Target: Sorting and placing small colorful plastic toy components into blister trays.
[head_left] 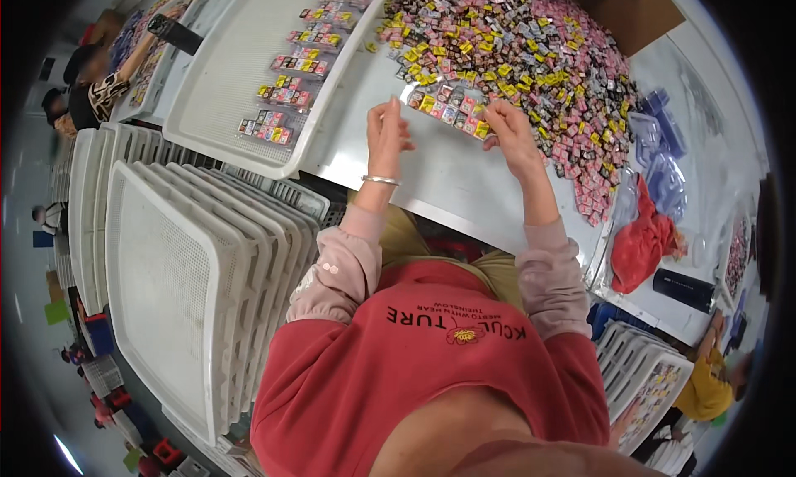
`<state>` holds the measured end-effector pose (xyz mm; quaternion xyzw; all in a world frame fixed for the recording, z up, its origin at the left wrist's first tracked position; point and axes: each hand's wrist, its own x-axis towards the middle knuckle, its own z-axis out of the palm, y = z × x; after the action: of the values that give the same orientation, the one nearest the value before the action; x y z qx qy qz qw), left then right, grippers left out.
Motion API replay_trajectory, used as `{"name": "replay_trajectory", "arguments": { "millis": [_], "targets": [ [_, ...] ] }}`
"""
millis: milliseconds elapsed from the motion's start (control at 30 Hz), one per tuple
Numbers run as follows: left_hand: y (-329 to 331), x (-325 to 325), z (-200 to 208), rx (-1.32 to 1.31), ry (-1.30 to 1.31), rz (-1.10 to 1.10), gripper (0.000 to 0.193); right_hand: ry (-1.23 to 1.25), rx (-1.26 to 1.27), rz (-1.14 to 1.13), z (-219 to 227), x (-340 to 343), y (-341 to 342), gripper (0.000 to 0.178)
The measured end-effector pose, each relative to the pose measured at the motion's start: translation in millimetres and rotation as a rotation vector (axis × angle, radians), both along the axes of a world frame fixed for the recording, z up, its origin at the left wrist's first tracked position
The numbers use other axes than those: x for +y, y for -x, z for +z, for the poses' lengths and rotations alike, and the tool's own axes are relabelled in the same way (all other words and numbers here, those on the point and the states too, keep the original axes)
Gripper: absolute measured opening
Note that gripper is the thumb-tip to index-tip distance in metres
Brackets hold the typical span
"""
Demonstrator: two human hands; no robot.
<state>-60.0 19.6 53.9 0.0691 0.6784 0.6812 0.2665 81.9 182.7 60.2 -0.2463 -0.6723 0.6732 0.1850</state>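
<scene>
A shallow clear plastic tray [448, 106] with two rows of small pink, yellow and dark wrapped pieces lies tilted over the white table. My right hand [512, 138] pinches its right end between thumb and fingers. By its left end is my left hand [386, 137], fingers loosely bent and apart, with nothing visible in them; whether a fingertip touches the tray I cannot tell. Just beyond spreads a big heap of the same small wrapped pieces [514, 62]. To the left, a large white perforated tray [224, 87] carries a line of similar filled clear packs [286, 91].
Stacked white trays [170, 278] stand at my left, beside the table. On the right are clear plastic trays [659, 158], a red bag [638, 240] and a black box [684, 289]. A cardboard box [647, 21] stands behind the heap. Other people work at far left and lower right.
</scene>
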Motion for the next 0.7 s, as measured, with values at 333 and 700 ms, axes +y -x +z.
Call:
{"name": "replay_trajectory", "arguments": {
  "millis": [333,700],
  "targets": [
    [-20,-7,-3,-0.432,-0.574,-0.227,0.039,-0.325,0.064,-0.122,5,-27,-2,0.016],
    [-53,-6,9,-0.290,-0.410,-0.150,0.022,-0.835,0.100,-0.188,27,-51,11,0.011]
  ]
}}
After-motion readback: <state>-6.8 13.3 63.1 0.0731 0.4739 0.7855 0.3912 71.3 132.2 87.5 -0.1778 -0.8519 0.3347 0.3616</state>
